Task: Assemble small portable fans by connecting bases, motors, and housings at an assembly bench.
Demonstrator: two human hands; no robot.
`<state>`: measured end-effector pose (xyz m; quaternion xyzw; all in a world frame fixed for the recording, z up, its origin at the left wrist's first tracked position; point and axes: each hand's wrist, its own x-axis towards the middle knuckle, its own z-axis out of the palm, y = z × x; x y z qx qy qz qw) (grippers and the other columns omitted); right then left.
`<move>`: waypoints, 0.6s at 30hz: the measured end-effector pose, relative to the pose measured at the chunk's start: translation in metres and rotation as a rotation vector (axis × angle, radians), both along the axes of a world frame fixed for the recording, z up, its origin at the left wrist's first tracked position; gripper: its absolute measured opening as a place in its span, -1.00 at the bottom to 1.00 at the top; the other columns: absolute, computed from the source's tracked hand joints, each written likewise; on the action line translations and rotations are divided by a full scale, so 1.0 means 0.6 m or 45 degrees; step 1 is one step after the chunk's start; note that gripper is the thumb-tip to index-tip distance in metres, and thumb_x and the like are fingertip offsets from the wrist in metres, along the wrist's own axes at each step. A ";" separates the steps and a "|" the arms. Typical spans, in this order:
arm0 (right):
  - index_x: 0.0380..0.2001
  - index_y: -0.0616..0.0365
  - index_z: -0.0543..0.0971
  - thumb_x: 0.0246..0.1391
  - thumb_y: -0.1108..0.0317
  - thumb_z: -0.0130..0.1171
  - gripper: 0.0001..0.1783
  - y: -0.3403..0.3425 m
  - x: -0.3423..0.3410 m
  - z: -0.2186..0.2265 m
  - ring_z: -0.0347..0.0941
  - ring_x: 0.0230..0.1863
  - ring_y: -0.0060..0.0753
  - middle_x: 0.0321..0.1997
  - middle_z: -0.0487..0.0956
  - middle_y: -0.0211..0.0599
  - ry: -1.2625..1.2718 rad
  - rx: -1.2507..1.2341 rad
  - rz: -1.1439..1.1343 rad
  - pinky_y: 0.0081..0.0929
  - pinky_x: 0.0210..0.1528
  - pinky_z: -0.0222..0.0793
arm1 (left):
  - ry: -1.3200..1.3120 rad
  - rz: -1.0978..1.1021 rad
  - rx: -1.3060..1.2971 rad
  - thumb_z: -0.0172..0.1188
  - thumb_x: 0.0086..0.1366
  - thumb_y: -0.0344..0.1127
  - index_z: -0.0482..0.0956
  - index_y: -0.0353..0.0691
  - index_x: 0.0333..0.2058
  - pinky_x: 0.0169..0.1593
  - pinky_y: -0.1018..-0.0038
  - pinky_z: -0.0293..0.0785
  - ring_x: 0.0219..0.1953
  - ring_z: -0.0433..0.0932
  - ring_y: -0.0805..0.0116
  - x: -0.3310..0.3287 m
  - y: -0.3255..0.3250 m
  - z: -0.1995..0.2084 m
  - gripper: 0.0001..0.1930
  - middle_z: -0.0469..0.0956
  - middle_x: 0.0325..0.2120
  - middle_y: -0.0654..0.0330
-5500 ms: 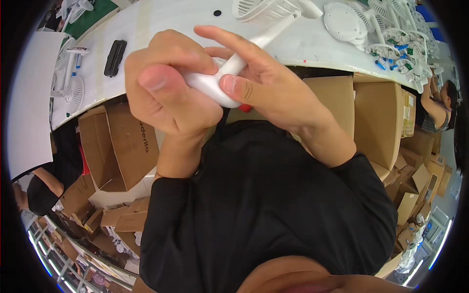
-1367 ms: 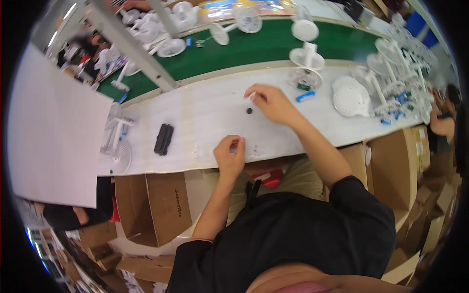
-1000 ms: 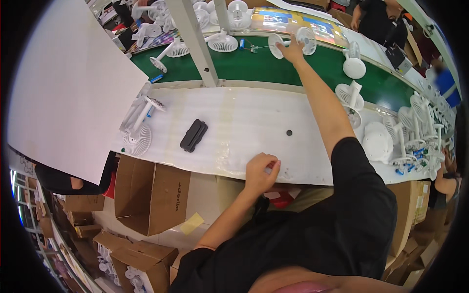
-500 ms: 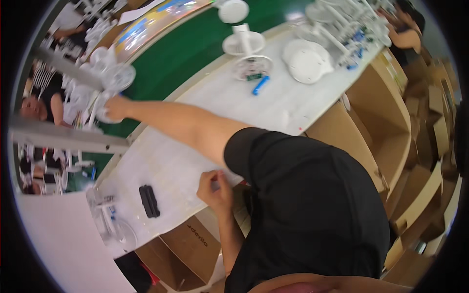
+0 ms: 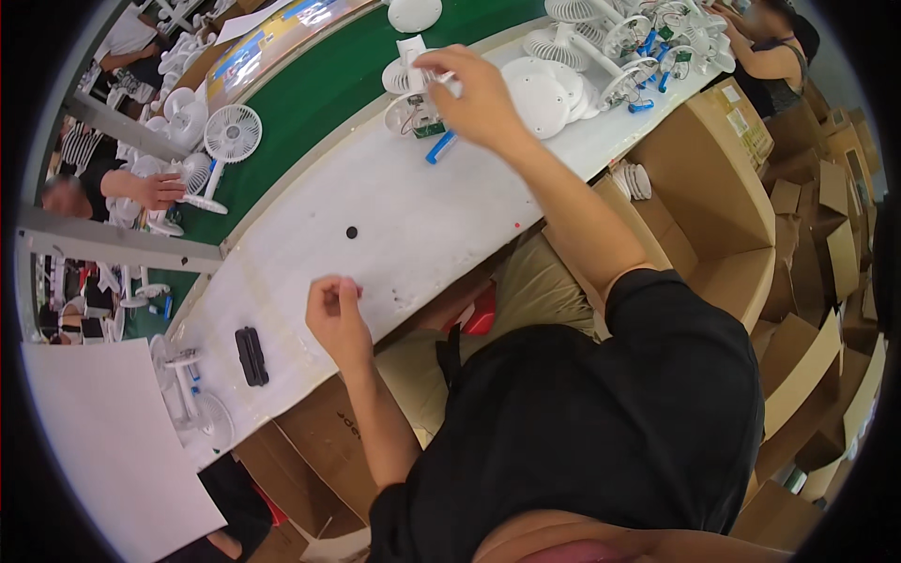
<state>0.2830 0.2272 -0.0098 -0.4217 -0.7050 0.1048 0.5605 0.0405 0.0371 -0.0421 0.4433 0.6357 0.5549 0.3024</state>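
Note:
My right hand (image 5: 481, 92) reaches far across the white table (image 5: 394, 220), its fingers closed on a small white fan part (image 5: 441, 79). It hovers just above an open round fan base (image 5: 411, 114) with wiring inside. A blue cylinder (image 5: 439, 147) lies just in front of that base. My left hand (image 5: 336, 314) rests near the table's front edge with fingertips pinched together; I cannot tell whether it holds anything. A small black dot (image 5: 351, 232) lies on the table between my hands.
A green conveyor belt (image 5: 319, 98) runs behind the table, carrying a white fan (image 5: 232, 136). A black block (image 5: 250, 356) lies at the left. White discs (image 5: 540, 98) and fan parts crowd the far right. Cardboard boxes (image 5: 713, 188) stand under the table. A co-worker's hand (image 5: 155, 190) works beyond the belt.
My right hand has come back from the fans far off on the belt to the open fan base. My left hand stays pinched at the front edge. My head has turned.

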 end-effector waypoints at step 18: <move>-0.17 0.25 0.62 0.04 0.45 0.20 -0.75 -0.236 -0.072 0.026 0.40 -0.44 -0.53 -0.37 0.60 -0.28 0.519 -0.548 0.576 -0.65 -0.37 0.33 | 0.161 -0.060 0.592 0.20 0.22 -0.42 0.40 -0.29 -0.14 0.13 0.30 0.31 0.09 0.34 0.11 0.104 0.024 0.053 -0.74 0.39 0.03 -0.07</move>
